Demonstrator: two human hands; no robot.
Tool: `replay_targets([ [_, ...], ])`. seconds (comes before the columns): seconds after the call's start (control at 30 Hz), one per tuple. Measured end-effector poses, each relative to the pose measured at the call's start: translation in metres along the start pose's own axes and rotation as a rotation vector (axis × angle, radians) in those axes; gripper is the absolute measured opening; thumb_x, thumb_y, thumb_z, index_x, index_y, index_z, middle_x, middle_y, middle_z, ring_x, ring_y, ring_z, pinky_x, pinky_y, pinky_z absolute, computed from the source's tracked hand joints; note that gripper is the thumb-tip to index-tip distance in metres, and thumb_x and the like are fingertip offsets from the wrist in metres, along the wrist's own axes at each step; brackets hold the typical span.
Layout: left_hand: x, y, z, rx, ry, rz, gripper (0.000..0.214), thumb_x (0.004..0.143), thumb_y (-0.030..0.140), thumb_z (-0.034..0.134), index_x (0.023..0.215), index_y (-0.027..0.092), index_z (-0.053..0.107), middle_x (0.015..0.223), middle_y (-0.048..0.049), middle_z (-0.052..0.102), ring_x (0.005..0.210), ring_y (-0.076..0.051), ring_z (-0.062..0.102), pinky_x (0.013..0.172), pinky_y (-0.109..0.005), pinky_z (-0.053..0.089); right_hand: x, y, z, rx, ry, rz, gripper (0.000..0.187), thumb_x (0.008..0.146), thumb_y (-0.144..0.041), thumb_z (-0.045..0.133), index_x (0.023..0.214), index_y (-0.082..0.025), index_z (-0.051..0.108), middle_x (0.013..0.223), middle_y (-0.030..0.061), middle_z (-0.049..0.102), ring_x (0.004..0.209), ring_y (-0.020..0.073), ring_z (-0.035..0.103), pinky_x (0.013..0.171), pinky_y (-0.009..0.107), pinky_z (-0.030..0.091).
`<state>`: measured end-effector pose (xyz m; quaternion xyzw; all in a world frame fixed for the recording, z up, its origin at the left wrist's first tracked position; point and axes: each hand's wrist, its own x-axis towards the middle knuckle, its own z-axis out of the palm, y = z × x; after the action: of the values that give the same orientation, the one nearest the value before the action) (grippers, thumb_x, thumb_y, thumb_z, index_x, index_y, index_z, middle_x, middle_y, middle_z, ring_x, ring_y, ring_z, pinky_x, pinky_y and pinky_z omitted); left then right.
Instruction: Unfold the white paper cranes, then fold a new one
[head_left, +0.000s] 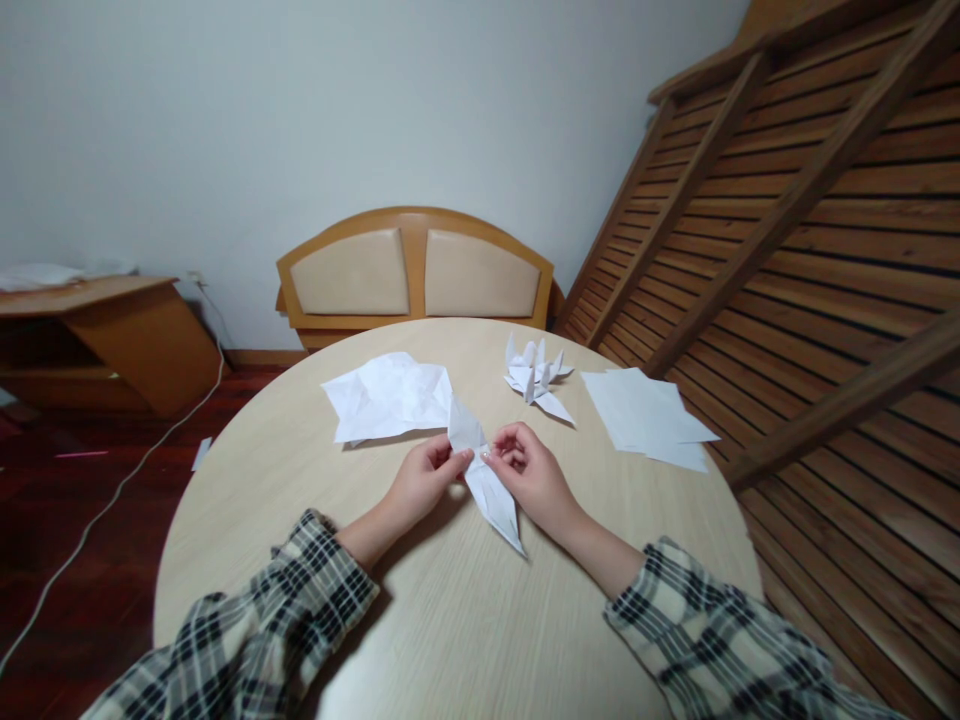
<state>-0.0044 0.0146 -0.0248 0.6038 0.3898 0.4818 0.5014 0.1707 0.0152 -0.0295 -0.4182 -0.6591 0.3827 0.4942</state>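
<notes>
A long, pointed folded white paper [487, 480] lies across the middle of the round wooden table [450, 620]. My left hand [424, 480] pinches its left edge near the middle. My right hand [529, 470] pinches the same paper from the right, fingers curled. Both sleeves are plaid. A crumpled, unfolded white sheet [390, 398] lies just behind my left hand. Several finished folded paper figures [536, 378] sit behind my right hand.
A stack of flat white sheets [649, 415] lies at the table's right edge. A wooden chair [416, 275] stands at the far side. A slatted wooden frame [810, 230] leans on the right. A low desk [112, 335] and a white cable [112, 495] are at left.
</notes>
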Motion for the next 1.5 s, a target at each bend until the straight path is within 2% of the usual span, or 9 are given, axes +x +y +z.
replay_targets([
  [0.13, 0.001, -0.007, -0.003, 0.138, 0.047, 0.022, 0.035, 0.082, 0.047, 0.062, 0.066, 0.016, 0.058, 0.060, -0.0005, 0.058, 0.059, -0.014, 0.052, 0.059, -0.027, 0.041, 0.000, -0.007, -0.005, -0.301, 0.001, -0.151, 0.003, 0.086, -0.024, 0.064, 0.086, -0.021, 0.062, 0.090, 0.0034, 0.062, 0.079, 0.0169, 0.060, 0.074, 0.032, 0.049],
  [0.3, 0.002, -0.012, -0.006, 0.147, 0.101, 0.025, 0.032, 0.081, 0.045, 0.064, 0.068, 0.016, 0.060, 0.059, -0.0002, 0.059, 0.057, -0.014, 0.053, 0.057, -0.027, 0.041, 0.000, -0.006, -0.009, -0.577, -0.025, -0.269, 0.008, 0.088, -0.027, 0.067, 0.095, -0.023, 0.068, 0.098, 0.0054, 0.065, 0.097, 0.0237, 0.060, 0.089, 0.041, 0.045],
  [0.5, 0.003, -0.012, -0.006, 0.115, 0.080, 0.028, 0.032, 0.082, 0.045, 0.063, 0.071, 0.016, 0.061, 0.062, -0.0007, 0.060, 0.059, -0.014, 0.054, 0.058, -0.027, 0.044, -0.001, -0.009, -0.010, -0.718, -0.023, -0.297, 0.011, 0.089, -0.027, 0.067, 0.097, -0.022, 0.071, 0.100, 0.0071, 0.069, 0.099, 0.0252, 0.060, 0.089, 0.042, 0.041],
  [0.7, 0.002, -0.009, -0.004, 0.150, 0.084, 0.047, 0.032, 0.082, 0.046, 0.062, 0.070, 0.016, 0.059, 0.061, 0.0002, 0.058, 0.058, -0.014, 0.052, 0.057, -0.027, 0.042, -0.002, -0.012, -0.009, -0.750, -0.054, -0.314, 0.012, 0.089, -0.023, 0.064, 0.098, -0.021, 0.072, 0.101, 0.0066, 0.070, 0.097, 0.0244, 0.060, 0.087, 0.040, 0.040],
  [0.83, 0.001, -0.008, -0.003, 0.147, 0.065, 0.051, 0.032, 0.083, 0.047, 0.061, 0.071, 0.017, 0.058, 0.062, 0.0007, 0.057, 0.059, -0.014, 0.052, 0.058, -0.027, 0.042, -0.001, -0.011, -0.009, -0.720, -0.041, -0.294, 0.015, 0.088, -0.017, 0.059, 0.094, -0.022, 0.072, 0.097, 0.0054, 0.071, 0.095, 0.0234, 0.061, 0.086, 0.040, 0.040],
  [1.07, -0.002, -0.005, -0.001, 0.187, 0.009, 0.124, 0.026, 0.090, 0.041, 0.054, 0.078, 0.017, 0.058, 0.068, 0.0000, 0.056, 0.065, -0.015, 0.050, 0.063, -0.028, 0.041, -0.001, -0.010, -0.009, -0.594, -0.005, -0.259, 0.012, 0.089, -0.021, 0.058, 0.090, -0.022, 0.070, 0.093, 0.0061, 0.070, 0.092, 0.0238, 0.062, 0.086, 0.041, 0.043],
  [1.2, -0.002, -0.008, -0.001, 0.214, -0.017, 0.154, 0.026, 0.093, 0.041, 0.051, 0.084, 0.017, 0.060, 0.075, -0.0014, 0.058, 0.070, -0.016, 0.051, 0.067, -0.029, 0.042, 0.002, -0.007, -0.009, -0.271, -0.038, -0.129, 0.020, 0.092, -0.033, 0.057, 0.080, -0.021, 0.068, 0.083, 0.0049, 0.066, 0.082, 0.0201, 0.061, 0.077, 0.035, 0.047],
  [1.37, 0.001, -0.008, -0.002, 0.142, 0.006, 0.116, 0.028, 0.090, 0.044, 0.053, 0.084, 0.017, 0.060, 0.073, -0.0009, 0.057, 0.069, -0.016, 0.050, 0.065, -0.029, 0.041, 0.005, -0.004, -0.009, 0.157, -0.127, 0.156, 0.032, 0.083, -0.052, 0.065, 0.081, -0.019, 0.066, 0.079, 0.0015, 0.067, 0.077, 0.0174, 0.060, 0.075, 0.032, 0.048],
  [1.5, 0.002, -0.006, -0.003, 0.152, 0.051, 0.079, 0.030, 0.087, 0.046, 0.058, 0.076, 0.018, 0.056, 0.069, 0.0005, 0.055, 0.066, -0.014, 0.047, 0.064, -0.028, 0.041, 0.003, -0.007, -0.007, 0.310, -0.190, 0.235, 0.035, 0.075, -0.052, 0.074, 0.084, -0.019, 0.065, 0.079, 0.0007, 0.068, 0.074, 0.0162, 0.061, 0.075, 0.032, 0.048],
])
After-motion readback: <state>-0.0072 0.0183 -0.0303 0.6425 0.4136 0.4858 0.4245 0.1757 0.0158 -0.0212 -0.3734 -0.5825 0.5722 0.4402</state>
